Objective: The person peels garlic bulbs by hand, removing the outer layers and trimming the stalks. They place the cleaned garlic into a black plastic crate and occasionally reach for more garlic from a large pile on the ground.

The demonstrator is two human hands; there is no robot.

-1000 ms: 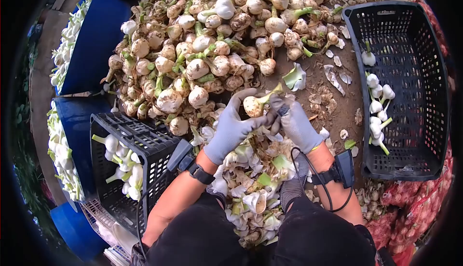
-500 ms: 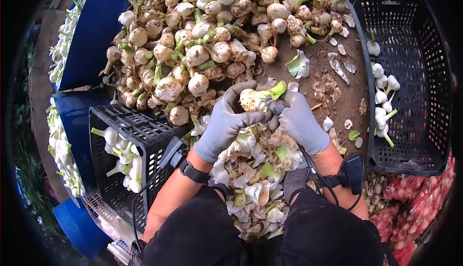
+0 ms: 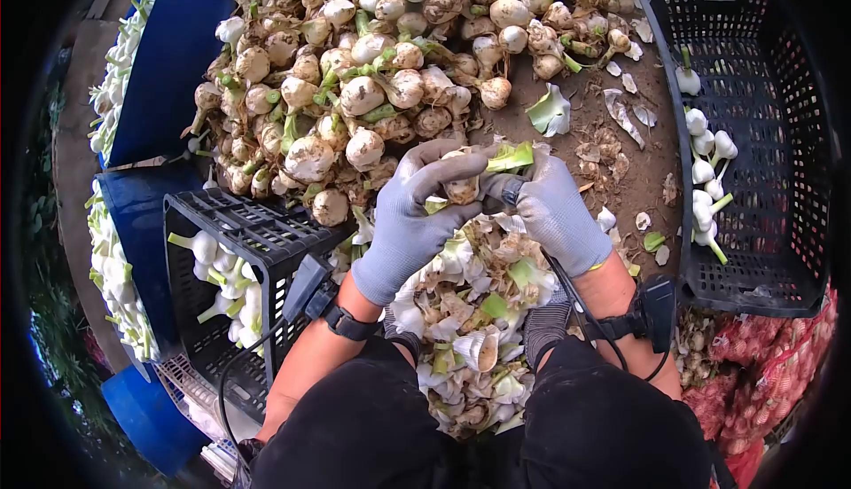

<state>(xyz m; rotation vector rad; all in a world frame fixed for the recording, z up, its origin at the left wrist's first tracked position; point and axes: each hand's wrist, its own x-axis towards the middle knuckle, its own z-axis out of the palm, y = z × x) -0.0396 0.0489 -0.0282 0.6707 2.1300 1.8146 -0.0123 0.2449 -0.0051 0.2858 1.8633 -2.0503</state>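
In front of my knees, both gloved hands are closed around one garlic bulb (image 3: 462, 191). My left hand (image 3: 409, 221) wraps its fingers over the bulb and hides most of it. My right hand (image 3: 557, 216) pinches at the green stalk (image 3: 511, 157), which points to the right. A small dark piece (image 3: 511, 195) shows at the right thumb; I cannot make out what it is. Just beyond my hands lies a big heap of unpeeled garlic (image 3: 362, 96), soil-stained and with stems on. Loose peelings (image 3: 479, 347) are piled below, between my feet.
A black crate (image 3: 740, 289) on the right holds several white bulbs. Another black crate (image 3: 292, 236) with cleaned garlic stands tilted at the left. Blue bins (image 3: 173, 72) of white garlic are further left. Red net sacks (image 3: 762, 374) lie at the lower right.
My left fingers have moved over the top of the bulb, which is now mostly covered and sits a little lower. The green stalk has tipped flatter toward the right.
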